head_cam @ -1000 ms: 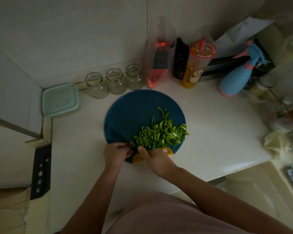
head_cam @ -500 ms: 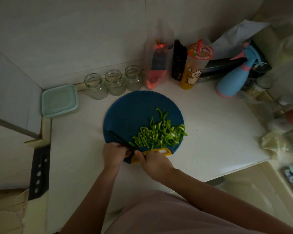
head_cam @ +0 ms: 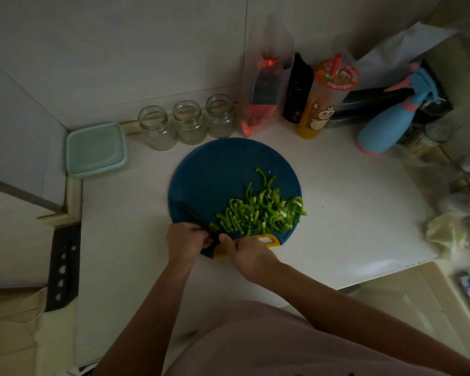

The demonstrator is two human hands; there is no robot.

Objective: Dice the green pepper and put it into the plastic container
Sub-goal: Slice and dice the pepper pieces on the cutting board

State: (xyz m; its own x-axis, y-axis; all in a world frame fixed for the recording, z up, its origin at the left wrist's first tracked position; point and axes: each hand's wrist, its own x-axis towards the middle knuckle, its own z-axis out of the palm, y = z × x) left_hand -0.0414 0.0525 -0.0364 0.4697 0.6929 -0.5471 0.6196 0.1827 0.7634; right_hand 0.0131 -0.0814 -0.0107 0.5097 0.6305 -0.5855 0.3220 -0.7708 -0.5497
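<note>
A: Working from the left of the blue board (head_cam: 220, 169): the lidded plastic container (head_cam: 96, 150) sits well off its far-left side; what's the left hand (head_cam: 186, 241) doing?

B: At the board's near edge, fingers curled together over a last bit of pepper; the dark knife (head_cam: 198, 219) lies right beside them, pointing away to the left.

A: And the right hand (head_cam: 248, 255)?

B: Closed round the knife's handle, I'd judge; its fingers are hidden. The green pepper strips (head_cam: 261, 213) are heaped on the board's right half.

A: Then tuck fingertips back; cut across the strips in short strokes.
</note>
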